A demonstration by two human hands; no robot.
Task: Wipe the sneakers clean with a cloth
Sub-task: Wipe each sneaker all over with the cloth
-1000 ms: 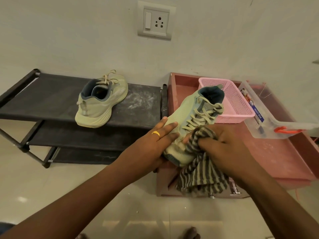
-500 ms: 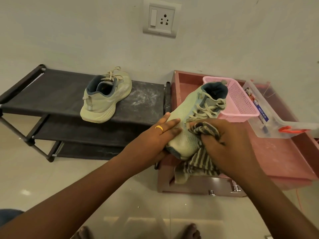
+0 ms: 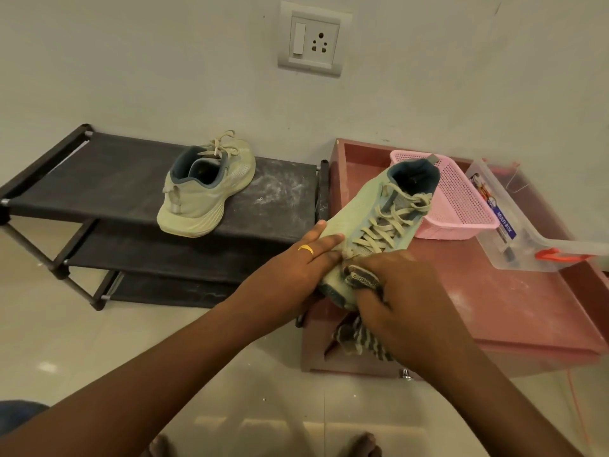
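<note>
The right hand (image 3: 408, 301) is clenched round the striped cloth (image 3: 361, 278) and presses it on the toe of the sneaker (image 3: 369, 206). A second ago the cloth lay higher, against the lower laces, with a long tail hanging free. Now the hand has slid down to the toe tip, and most of the cloth is bunched beneath the palm. The left hand (image 3: 296, 268) keeps its grasp on the other side of the toe, fingers laid along the upper, holding the sneaker with its heel raised over the pink table (image 3: 527, 311). I judge this to be one wiping stroke carried from the laces to the toe. The front of this sneaker is being worked; the heel and the sides appear to be not yet done.

The second sneaker (image 3: 204, 196) sits on the top shelf of the shoe rack (image 3: 99, 183), well apart and untouched, so half the task seems to remain.

The right hand hides the toe tip and most of the cloth, and its fingers cannot be made out. The sole of the held sneaker does not show. Whether dirt is coming off cannot be told. Behind the sneaker stand a pink basket (image 3: 461, 199) and a clear box (image 3: 520, 239), the box cut off at the frame's edge.
</note>
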